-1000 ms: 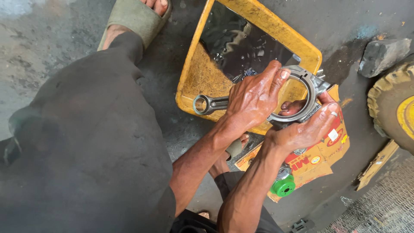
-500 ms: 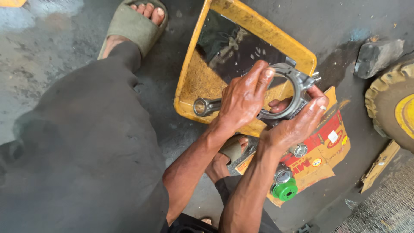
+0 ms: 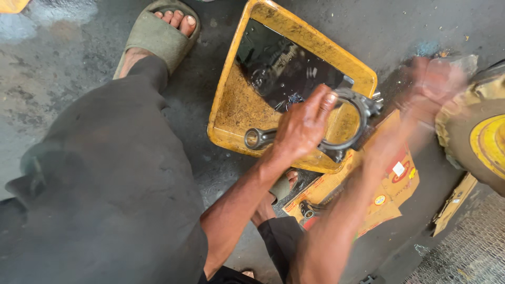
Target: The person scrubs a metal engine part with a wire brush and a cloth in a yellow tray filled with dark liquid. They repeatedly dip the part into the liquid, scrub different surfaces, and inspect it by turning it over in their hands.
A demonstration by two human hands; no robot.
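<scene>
Left hand (image 3: 301,129) gripping connecting rod (image 3: 315,134), long axis left–right, small eye pointing left, right hand (image 3: 434,84) blurred — grip unclear

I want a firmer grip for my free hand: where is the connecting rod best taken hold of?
On the connecting rod, probably the bare shank beside its small end, from above: it lies flat over the yellow tray rim, narrow enough to wrap. The left hand covers the middle; the right hand is clear.
</scene>
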